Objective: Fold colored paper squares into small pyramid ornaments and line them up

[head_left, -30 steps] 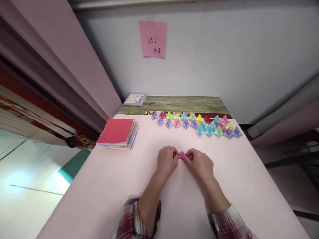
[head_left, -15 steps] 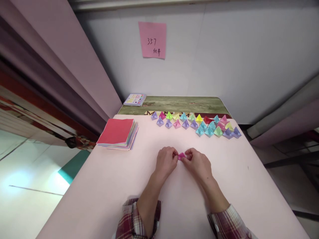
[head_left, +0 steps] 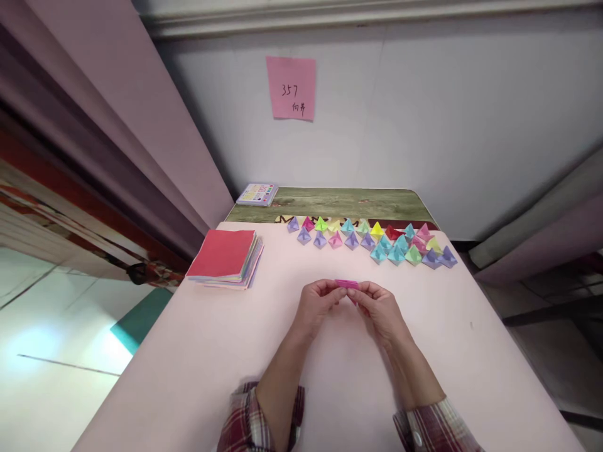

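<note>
On the desk [head_left: 346, 376], around its middle, the left hand [head_left: 315, 306] and right hand [head_left: 379, 307] pinch the magenta paper [head_left: 346, 284] between them. 0.5 seconds ago its peak aimed at the far edge; now a straight side faces there, a tip pointing nearward.

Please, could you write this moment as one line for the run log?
left hand: pinching magenta folded paper; right hand: pinching it too; origami boats: beyond hands; red-topped paper stack: at left
</note>
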